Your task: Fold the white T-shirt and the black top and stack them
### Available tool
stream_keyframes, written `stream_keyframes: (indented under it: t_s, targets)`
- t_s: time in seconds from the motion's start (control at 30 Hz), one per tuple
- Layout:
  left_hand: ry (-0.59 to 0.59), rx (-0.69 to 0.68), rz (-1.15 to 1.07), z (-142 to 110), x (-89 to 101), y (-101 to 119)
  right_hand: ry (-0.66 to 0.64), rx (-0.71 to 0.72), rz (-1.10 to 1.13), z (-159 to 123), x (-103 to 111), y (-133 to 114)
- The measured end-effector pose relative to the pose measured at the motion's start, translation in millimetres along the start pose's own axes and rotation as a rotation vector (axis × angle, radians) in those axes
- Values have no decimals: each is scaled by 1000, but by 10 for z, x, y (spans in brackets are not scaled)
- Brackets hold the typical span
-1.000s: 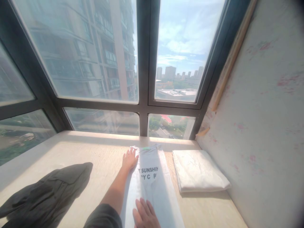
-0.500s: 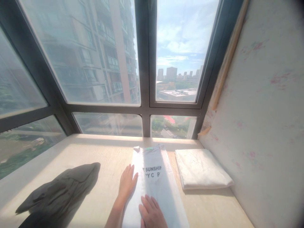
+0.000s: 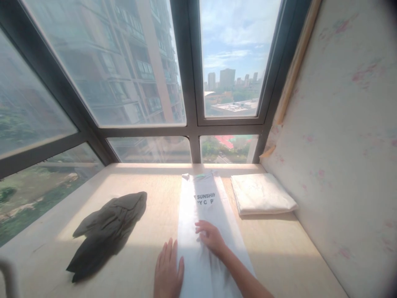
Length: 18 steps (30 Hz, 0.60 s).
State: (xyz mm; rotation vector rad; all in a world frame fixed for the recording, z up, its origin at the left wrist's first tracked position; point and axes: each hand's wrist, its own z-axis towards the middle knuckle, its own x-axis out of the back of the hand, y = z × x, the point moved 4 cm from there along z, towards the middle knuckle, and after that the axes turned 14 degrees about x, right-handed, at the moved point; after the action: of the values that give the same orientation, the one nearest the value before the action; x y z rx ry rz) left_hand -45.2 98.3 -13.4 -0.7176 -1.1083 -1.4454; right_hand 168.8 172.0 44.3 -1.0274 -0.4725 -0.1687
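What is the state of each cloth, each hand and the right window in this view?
Printed white shirt: folded narrow, laid flat
Dark garment: crumpled
White cloth: folded into flat pile
Left hand: open, palm down
Right hand: fingers partly bent
Right window: looks closed

L hand flat, fingers fwd, R hand fingers bent, angled L

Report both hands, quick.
Left hand: open, palm down at the left edge of the shirt, holding nothing.
Right hand: over the shirt, fingers half curled; whether it pinches any cloth cannot be told.
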Motion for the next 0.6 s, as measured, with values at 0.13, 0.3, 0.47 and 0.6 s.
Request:
stream_keyframes:
  t_s: [0.13,0.3,0.47,0.6]
  targets:
    - [-67,21,40,65,217,190,60,-68,41,46,193,45]
    - [-97,57,-11,85,370,250,122,-94,6,-599,312,-111]
    - [-112,31,-11,-163,445,317,-18,53,-345,-1549,546,-314]
    - [-200,-185,12,-478,439,694,-96,58,-577,-1790,763,-307]
